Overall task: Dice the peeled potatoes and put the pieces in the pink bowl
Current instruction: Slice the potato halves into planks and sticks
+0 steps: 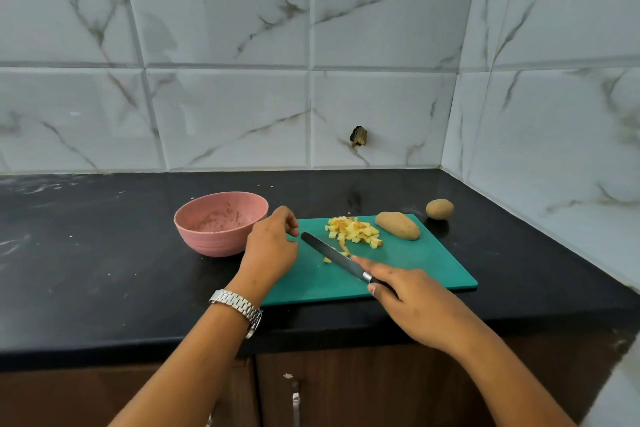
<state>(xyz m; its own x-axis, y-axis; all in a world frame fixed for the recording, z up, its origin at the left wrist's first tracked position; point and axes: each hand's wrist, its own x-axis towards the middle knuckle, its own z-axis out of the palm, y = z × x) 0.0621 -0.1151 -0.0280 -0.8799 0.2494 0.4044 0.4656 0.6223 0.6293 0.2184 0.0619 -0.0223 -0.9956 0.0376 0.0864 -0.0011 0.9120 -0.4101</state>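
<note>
A heap of yellow diced potato lies on the green cutting board. One whole brown potato rests on the board's far right corner; another potato sits on the counter beyond it. The pink bowl stands left of the board and holds no pieces. My right hand grips the handle of a dark knife, forefinger along the blade, which points left just in front of the heap. My left hand hovers with loosely curled fingers between bowl and board, holding nothing.
The black counter runs wide to the left. Marble-tiled walls close the back and the right side. Brown cabinet doors with a metal handle lie below the counter's front edge.
</note>
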